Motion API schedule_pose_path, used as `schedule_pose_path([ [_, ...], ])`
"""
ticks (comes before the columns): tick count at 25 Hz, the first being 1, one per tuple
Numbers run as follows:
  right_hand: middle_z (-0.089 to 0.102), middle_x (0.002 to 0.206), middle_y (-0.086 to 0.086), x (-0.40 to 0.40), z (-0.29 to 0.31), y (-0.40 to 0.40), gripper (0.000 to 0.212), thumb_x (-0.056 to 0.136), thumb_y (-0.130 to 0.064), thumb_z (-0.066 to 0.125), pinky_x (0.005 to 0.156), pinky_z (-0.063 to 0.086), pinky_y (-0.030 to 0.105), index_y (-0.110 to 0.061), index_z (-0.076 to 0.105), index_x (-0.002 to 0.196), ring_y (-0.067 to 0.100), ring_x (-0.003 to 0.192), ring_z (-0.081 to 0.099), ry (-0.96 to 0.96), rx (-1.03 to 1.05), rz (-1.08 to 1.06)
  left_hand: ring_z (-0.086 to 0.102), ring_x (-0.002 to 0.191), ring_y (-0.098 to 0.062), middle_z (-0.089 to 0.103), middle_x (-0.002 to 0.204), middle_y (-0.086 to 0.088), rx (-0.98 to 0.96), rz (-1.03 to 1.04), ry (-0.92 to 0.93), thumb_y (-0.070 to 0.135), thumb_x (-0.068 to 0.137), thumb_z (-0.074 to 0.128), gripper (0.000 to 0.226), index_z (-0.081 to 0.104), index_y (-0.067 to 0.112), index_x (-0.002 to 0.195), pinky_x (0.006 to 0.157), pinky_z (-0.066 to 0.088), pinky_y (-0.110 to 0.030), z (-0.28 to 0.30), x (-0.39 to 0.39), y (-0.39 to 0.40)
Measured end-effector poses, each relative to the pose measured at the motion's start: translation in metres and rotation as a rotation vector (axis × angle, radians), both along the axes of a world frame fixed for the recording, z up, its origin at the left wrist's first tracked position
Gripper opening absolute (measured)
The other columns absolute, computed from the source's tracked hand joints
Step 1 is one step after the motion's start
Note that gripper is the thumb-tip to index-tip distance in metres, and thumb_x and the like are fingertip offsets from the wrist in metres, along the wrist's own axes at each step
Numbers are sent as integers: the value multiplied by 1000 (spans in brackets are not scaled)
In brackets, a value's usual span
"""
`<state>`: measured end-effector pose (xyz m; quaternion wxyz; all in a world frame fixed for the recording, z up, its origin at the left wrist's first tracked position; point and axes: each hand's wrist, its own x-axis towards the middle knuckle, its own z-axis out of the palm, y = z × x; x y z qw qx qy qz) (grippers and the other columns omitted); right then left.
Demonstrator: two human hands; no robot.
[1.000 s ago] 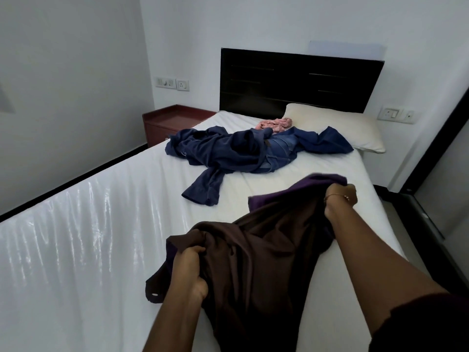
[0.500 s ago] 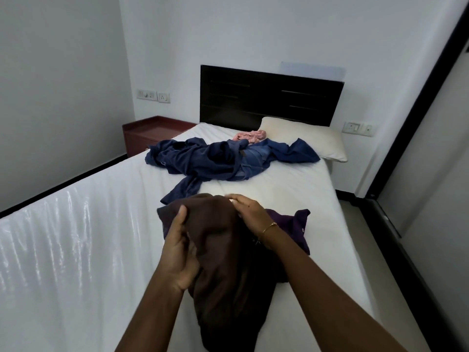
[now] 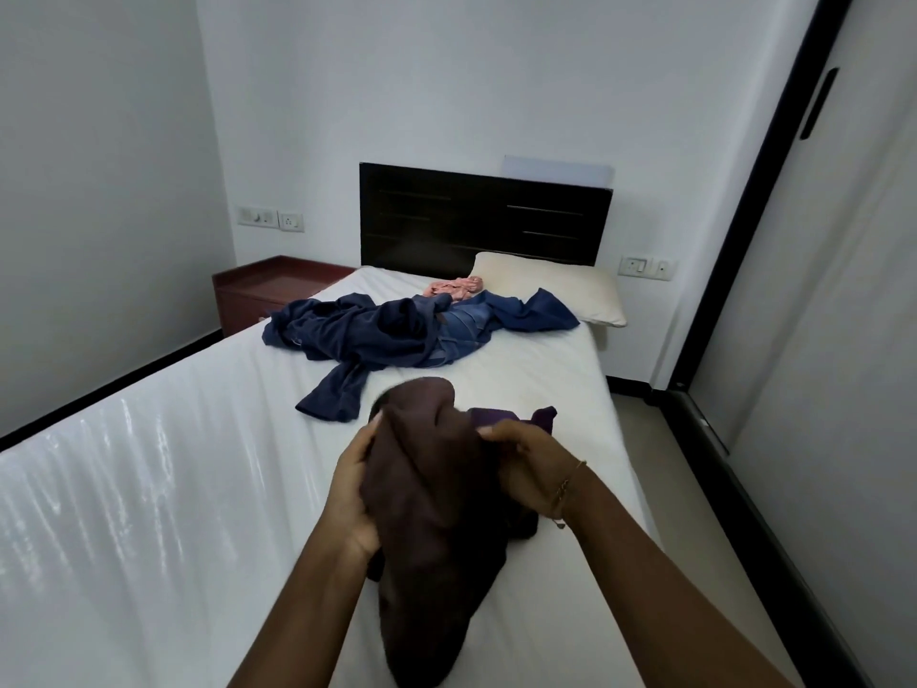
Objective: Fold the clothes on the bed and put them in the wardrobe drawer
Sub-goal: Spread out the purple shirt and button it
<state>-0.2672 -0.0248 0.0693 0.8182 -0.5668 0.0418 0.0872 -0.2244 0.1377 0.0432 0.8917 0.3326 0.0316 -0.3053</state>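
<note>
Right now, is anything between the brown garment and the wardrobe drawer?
Cannot tell: no drawer shows. Both the left hand and right hand grip the brown garment over the bed; the wardrobe door on the right looks closed.

Dim, soft light; glare on bed (image 3: 124, 489); edges warped.

White walls (image 3: 496, 81) are seen beyond the hands. A dark headboard (image 3: 484, 223) is set far ahead, a reddish bedside cabinet (image 3: 270, 290) ahead-left, a dark-framed sliding door (image 3: 814, 290) to the right, pale floor (image 3: 640, 419) beneath it.
</note>
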Motion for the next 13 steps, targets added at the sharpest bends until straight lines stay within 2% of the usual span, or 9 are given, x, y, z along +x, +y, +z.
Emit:
schedule_pose_path([
  [1, 66, 79, 6, -2, 0, 1, 20, 76, -31, 67, 73, 52, 27, -12, 71, 70, 17, 77, 62, 50, -27, -6, 70, 75, -23, 72, 91, -13, -13, -64, -56, 26, 93, 47, 30, 72, 9, 97, 64, 59, -33, 8, -7, -1],
  [2, 67, 79, 5, -6, 0, 4, 28, 78, -40, 66, 71, 53, 27, -14, 71, 71, 17, 77, 64, 111, -71, -36, 71, 80, -24, 72, 98, -12, 53, -81, -150, 21, 94, 49, 24, 69, 14, 106, 69, 59, -33, 12, -11, -2],
  [3, 70, 85, 6, -5, -5, 3, 30, 84, -43, 61, 73, 54, 29, -15, 71, 82, 18, 82, 66, 152, -132, -72, 70, 84, -22, 72, 102, -9, 170, -71, -269, 14, 94, 49, 25, 63, 19, 114, 72, 59, -30, 15, -16, -4],
  [5, 69, 96, 6, -5, -11, 4, 24, 92, -33, 55, 80, 54, 32, -17, 65, 108, 21, 90, 66, 140, -227, -97, 69, 84, -15, 71, 101, -1, 415, -50, -479, 8, 95, 47, 29, 57, 26, 116, 67, 56, -20, 21, -27, -5],
  [7, 68, 95, 8, -7, -11, 2, 16, 93, -16, 55, 84, 51, 35, -16, 64, 106, 22, 88, 64, 30, -246, -121, 68, 80, -10, 70, 97, 0, 494, -13, -577, 8, 96, 46, 25, 62, 25, 106, 62, 52, -14, 30, -34, -2],
  [9, 66, 78, 5, -5, -3, -6, 14, 92, -5, 52, 65, 50, 25, -11, 64, 97, 13, 66, 61, -54, -272, -295, 66, 78, -10, 70, 90, 2, 523, 92, -646, 1, 95, 45, 28, 66, 19, 97, 62, 50, -11, 38, -28, 6],
  [10, 62, 70, 3, -5, 7, -9, 16, 92, 0, 50, 52, 46, 18, -9, 63, 95, 7, 52, 55, -75, -302, -402, 63, 78, -9, 69, 87, 4, 637, 167, -753, -2, 92, 46, 28, 67, 17, 94, 63, 48, -9, 44, -22, 11],
  [11, 58, 67, 2, -4, 16, -13, 19, 92, 3, 47, 44, 43, 16, -8, 61, 94, 5, 46, 51, -92, -329, -482, 61, 80, -9, 67, 88, 6, 790, 237, -923, -3, 90, 49, 26, 66, 16, 94, 66, 46, -5, 52, -15, 14],
  [13, 60, 76, 6, -2, 38, -14, 22, 93, 7, 41, 48, 51, 16, -7, 59, 91, 8, 52, 59, -146, -286, -561, 56, 88, -7, 63, 97, 8, 1048, 230, -1333, 7, 87, 62, 22, 64, 15, 107, 74, 40, -3, 70, 0, 18],
])
